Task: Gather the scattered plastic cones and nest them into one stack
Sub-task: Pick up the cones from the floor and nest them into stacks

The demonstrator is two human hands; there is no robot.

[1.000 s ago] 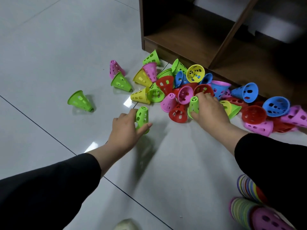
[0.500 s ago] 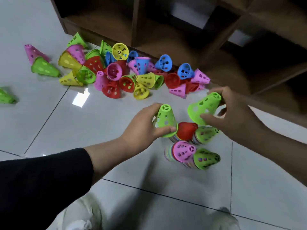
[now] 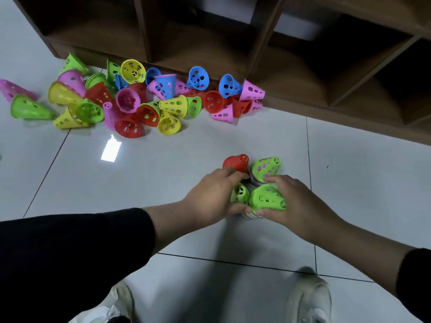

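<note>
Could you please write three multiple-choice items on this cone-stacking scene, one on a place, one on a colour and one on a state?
1. Where does the loose pile of cones lie?
A. On the floor against the wooden shelf unit
B. Inside a shelf compartment
C. Between the shoes

2. What colour is the cone topping the far left stack?
A. Blue
B. Red
C. Yellow

3. What is the right hand doing?
A. Hanging idle
B. Resting flat on the floor
C. Gripping a green cone on a stack

Answers:
1 A: the pile sits on the tiles at the foot of the shelf unit.
2 B: the red cone stands beyond the left hand.
3 C: the right hand has its fingers and thumb curled round the green cone.
</note>
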